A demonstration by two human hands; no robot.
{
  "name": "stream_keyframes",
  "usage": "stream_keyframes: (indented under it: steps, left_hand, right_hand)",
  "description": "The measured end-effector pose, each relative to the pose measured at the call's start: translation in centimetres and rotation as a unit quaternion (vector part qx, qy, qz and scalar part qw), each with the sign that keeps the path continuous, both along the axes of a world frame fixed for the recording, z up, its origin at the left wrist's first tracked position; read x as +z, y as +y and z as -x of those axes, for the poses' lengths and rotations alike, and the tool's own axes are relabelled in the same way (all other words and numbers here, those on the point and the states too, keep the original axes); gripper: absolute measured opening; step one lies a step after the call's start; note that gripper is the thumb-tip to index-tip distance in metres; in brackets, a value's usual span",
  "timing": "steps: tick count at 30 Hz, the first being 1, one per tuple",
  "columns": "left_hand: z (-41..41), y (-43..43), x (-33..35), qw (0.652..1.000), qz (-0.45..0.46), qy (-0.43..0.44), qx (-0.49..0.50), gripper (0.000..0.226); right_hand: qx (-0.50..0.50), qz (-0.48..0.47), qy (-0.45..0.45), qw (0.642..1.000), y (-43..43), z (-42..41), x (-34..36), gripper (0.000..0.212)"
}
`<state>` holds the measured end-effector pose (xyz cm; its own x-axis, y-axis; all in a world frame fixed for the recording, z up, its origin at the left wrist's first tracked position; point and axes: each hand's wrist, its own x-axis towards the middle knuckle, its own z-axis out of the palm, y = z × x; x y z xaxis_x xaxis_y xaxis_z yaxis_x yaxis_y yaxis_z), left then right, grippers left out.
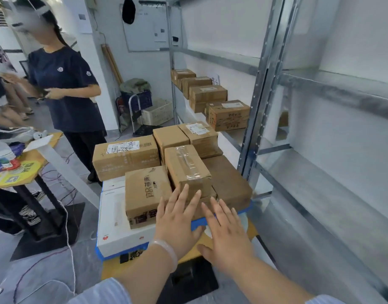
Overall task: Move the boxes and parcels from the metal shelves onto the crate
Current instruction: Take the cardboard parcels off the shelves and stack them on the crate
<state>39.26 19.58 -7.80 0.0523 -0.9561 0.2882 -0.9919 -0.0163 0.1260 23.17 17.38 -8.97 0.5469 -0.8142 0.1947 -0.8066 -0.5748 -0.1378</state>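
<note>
shelves (257, 110): metal rack, right of and behind the crate; upper levels bare in view.
crate (245, 211): blue, low, dead ahead; only its rim shows under the load.
white box (114, 216): flat, lies on the crate's left side, under the cartons. Looks stiff, so probably a fair base.
big box (125, 159): label up, on the crate's far left.
dark box (228, 181): plain, on the crate's right edge, nearest the shelves.
printed box (144, 191): on the crate's near left, atop the white box.
taped box (186, 170): clear tape along its top, at the crate's middle, raised on another carton.
shelf boxes (229, 116): row of about four cartons still on a shelf beyond the crate's far right corner, not yet moved. Judged: rigid card, light to middling, not fragile-looking. Taped tops may be slick, so take each by two opposite sides or from under the bottom edges, both hands.
right hand (228, 235): over the crate's near edge, palm down, fingers straight and spread, holds nothing.
left hand (177, 222): just beside it, over the crate's near middle, fingers straight and spread, holds nothing. Its tips are at the taped box's near face; contact unclear.
bystander (65, 88): dark tee, stands left of the crate's far end.
</note>
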Motion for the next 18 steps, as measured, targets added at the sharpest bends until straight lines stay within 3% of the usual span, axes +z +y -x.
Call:
stream_keyframes:
  steps: [8,18]
  left_hand:
    - [15.7,-0.6,1.5,0.985,-0.014,-0.022,-0.173,0.088]
    - [42.5,11.8,2.8,0.914,-0.030,-0.019,-0.403,0.086]
  right_hand:
    - [-0.224,-0.012,0.004,0.974,4.8,17.1,0.8,0.102]
    - [-0.443,0.013,0.010,0.897,24.4,40.8,2.7,0.102]
